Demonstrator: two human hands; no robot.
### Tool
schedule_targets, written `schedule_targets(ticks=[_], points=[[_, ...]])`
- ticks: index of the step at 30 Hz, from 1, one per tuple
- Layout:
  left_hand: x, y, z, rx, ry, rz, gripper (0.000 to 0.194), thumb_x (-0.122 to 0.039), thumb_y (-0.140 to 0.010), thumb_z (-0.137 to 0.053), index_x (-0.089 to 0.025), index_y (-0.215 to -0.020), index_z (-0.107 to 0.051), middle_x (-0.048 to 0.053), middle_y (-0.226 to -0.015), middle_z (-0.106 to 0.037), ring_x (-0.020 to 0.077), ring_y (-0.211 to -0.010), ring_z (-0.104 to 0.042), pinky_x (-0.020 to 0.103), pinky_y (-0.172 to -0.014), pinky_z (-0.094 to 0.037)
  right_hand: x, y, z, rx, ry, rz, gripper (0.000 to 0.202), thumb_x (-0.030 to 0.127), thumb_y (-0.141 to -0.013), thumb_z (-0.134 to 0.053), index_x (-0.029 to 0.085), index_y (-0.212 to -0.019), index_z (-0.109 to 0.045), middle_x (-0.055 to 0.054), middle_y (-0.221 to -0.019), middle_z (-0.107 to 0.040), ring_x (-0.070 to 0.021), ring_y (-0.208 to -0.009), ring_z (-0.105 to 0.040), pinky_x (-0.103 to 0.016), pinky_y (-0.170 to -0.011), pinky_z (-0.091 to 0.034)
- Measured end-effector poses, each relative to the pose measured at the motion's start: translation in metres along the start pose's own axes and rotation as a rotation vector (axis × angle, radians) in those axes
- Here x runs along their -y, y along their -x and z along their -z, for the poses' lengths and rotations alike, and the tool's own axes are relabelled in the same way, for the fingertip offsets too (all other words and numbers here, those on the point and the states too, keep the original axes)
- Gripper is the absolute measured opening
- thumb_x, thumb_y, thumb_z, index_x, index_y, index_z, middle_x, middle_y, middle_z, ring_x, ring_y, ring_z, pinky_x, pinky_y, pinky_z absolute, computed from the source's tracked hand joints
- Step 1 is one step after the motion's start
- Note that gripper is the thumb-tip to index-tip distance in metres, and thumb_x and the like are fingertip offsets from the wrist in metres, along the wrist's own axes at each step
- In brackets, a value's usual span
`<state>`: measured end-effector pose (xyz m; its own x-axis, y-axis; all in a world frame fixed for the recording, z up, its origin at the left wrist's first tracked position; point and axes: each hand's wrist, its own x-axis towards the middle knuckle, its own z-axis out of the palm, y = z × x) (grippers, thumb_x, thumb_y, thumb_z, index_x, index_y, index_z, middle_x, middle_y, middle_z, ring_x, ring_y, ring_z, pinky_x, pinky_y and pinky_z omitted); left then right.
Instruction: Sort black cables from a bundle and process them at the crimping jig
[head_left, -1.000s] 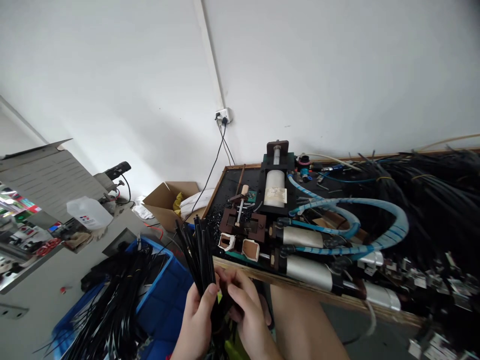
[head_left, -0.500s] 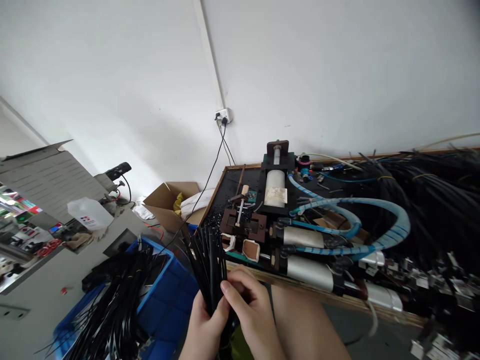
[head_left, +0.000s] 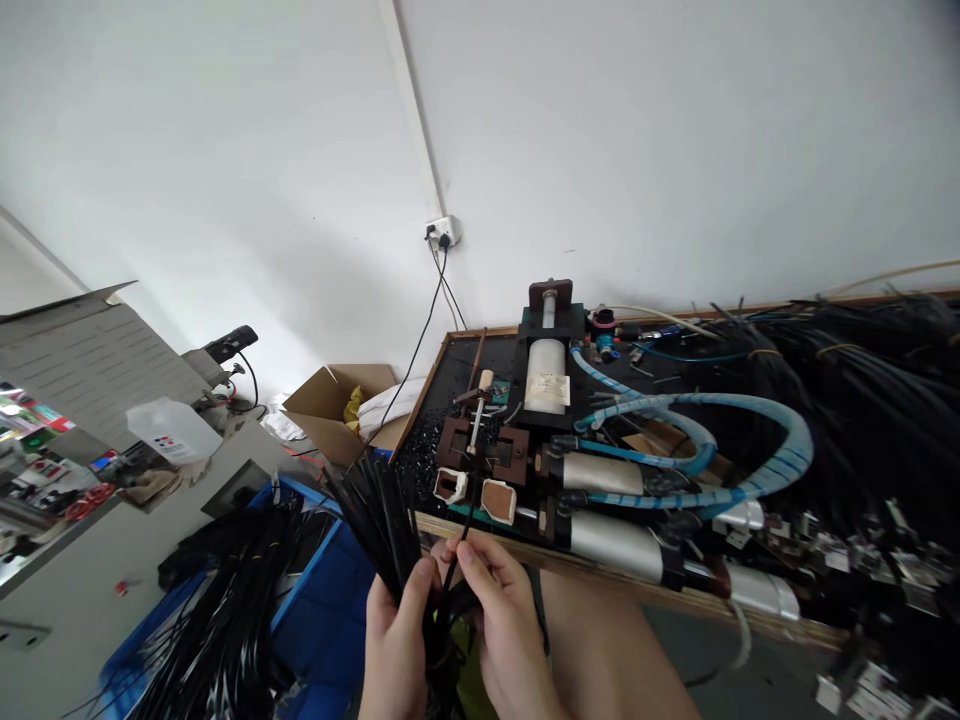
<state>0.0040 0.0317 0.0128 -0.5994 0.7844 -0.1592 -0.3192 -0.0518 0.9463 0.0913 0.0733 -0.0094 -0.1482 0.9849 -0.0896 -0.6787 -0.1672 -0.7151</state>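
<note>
My left hand (head_left: 401, 630) is closed round a thick bundle of black cables (head_left: 381, 520), whose loose ends fan up and to the left. Close beside it, my right hand (head_left: 499, 620) pinches one black cable (head_left: 463, 535) that stands apart from the bundle. This cable's end points up into the gap at the front of the pneumatic clamp fixture (head_left: 484, 450). Two white-edged brown pads (head_left: 499, 500) flank that gap. Below my hands the rest of the bundle hangs down, partly hidden by them.
Silver air cylinders (head_left: 615, 545) and blue-wrapped hoses (head_left: 787, 440) lie right of the fixture. More black cables with metal connectors (head_left: 836, 555) cover the bench's right side. At left stand a blue crate (head_left: 322, 620) holding cables and an open cardboard box (head_left: 319, 400).
One cable has been drawn out of the bundle by my right hand and raised toward the fixture. The bundle in my left hand now leans further left.
</note>
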Motion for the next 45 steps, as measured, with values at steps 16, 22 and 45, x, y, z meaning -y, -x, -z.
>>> schedule_targets(ticks=[16, 22, 45], points=[[0.014, -0.003, 0.000, 0.111, 0.006, -0.065, 0.044, -0.058, -0.081, -0.094, -0.020, -0.071, -0.075, 0.003, -0.075, -0.073, 0.0226, -0.080, -0.071, 0.028, -0.076, -0.060, -0.015, -0.024, 0.003, 0.147, -0.333, -0.243, 0.041, 0.050, -0.078, -0.098, 0.019, -0.079, -0.072, 0.003, -0.069, -0.057, -0.0088, -0.052, -0.040, -0.023, -0.046, -0.016], [0.013, 0.000, -0.009, 0.160, 0.017, -0.112, 0.046, -0.061, -0.084, -0.093, -0.022, -0.066, -0.074, 0.005, -0.082, -0.078, 0.0286, -0.105, -0.077, 0.033, -0.101, -0.060, -0.008, -0.026, -0.002, 0.200, -0.344, -0.195, 0.039, 0.048, -0.080, -0.095, 0.021, -0.078, -0.068, 0.005, -0.068, -0.053, -0.0105, -0.051, -0.037, -0.026, -0.053, -0.032], [0.012, 0.003, -0.016, 0.128, 0.015, -0.132, 0.047, -0.062, -0.082, -0.092, -0.024, -0.064, -0.071, 0.005, -0.082, -0.077, 0.0354, -0.113, -0.077, 0.043, -0.111, -0.056, -0.008, -0.033, -0.003, 0.191, -0.331, -0.244, 0.042, 0.052, -0.076, -0.096, 0.021, -0.078, -0.068, 0.007, -0.064, -0.046, -0.0089, -0.049, -0.026, -0.024, -0.047, -0.032]])
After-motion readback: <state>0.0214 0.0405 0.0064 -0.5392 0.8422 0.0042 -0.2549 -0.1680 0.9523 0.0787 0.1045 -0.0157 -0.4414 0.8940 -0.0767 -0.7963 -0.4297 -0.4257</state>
